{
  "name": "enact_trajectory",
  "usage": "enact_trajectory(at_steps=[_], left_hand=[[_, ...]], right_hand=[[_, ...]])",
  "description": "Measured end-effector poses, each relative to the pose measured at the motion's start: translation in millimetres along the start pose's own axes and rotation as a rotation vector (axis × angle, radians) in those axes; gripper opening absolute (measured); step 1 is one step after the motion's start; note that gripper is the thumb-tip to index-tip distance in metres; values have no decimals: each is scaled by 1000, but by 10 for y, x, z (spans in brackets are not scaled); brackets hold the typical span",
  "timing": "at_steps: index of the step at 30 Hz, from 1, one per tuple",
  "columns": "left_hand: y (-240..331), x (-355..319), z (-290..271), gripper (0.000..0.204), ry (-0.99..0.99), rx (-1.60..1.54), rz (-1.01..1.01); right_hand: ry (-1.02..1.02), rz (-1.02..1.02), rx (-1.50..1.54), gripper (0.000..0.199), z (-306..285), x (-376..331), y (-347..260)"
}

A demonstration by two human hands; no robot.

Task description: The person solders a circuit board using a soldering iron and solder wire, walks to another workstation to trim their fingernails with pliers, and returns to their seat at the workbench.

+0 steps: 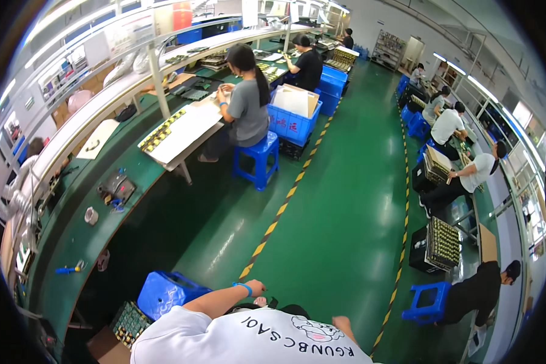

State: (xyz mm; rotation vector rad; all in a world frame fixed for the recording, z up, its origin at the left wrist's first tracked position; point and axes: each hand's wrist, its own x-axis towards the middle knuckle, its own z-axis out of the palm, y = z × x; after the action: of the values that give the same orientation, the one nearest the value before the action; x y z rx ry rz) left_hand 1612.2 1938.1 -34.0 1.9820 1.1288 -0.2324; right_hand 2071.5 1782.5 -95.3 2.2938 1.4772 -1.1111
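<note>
My left hand (256,287), with a blue band at the wrist, hangs in front of my white shirt (249,337) over the green floor. Its fingers look loosely curled, and nothing shows in them. On the other side, my right hand (342,322) is partly covered by the shirt; its fingers cannot be made out. Nearest to the left forearm is a blue plastic stool (167,295). Beside that stool lies a stack of green circuit boards (130,324) with yellow parts.
A long green workbench (97,236) curves along the left, holding a blue-handled tool (68,270) and a tape roll (91,216). A seated person (249,100) works there near blue crates (294,115). Yellow-black floor lines (285,203) edge the aisle; a stool (428,301) stands right.
</note>
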Motion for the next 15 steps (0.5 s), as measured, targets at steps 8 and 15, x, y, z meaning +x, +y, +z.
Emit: enact_trajectory(at_steps=[8,15], left_hand=[[-572,1857,-240,35,-3,-21,-27],[288,3588,-2420,29,-52,-10,-100]], right_hand=[[152,-47,-71,23,-1430,1361,-428],[61,-151,-339,22,-3229,3054,-290]])
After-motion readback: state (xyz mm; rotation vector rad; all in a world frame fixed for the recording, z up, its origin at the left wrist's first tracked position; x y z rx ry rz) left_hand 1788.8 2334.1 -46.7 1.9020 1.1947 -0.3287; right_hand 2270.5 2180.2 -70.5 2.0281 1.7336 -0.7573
